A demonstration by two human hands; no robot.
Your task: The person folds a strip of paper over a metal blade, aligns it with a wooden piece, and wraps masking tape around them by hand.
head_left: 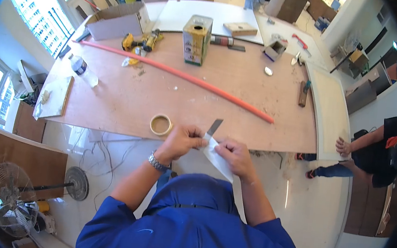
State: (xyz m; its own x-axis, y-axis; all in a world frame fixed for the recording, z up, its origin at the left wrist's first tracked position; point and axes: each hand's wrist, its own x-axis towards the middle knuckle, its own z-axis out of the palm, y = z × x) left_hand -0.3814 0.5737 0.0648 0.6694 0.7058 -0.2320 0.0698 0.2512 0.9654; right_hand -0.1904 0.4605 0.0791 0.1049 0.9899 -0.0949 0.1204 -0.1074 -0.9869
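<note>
Close to the table's front edge, my left hand (183,144) pinches the spot where a flat grey metal blade (214,127) meets a white paper-like strip (219,161). The blade points up and away from me, over the tabletop. My right hand (236,158) is closed on the upper part of the white strip, whose lower end hangs towards my body. Just left of my hands lies a roll of tape (161,118). Whether the strip is wrapped round the blade's lower end, I cannot tell.
A long orange-red tube (184,78) lies diagonally across the wooden table (127,107). Beyond it are a metal can (196,44), yellow power tools (142,41) and a cardboard box (117,21). A bottle (84,70) lies left. A person (374,154) stands right; a fan (9,196) stands lower left.
</note>
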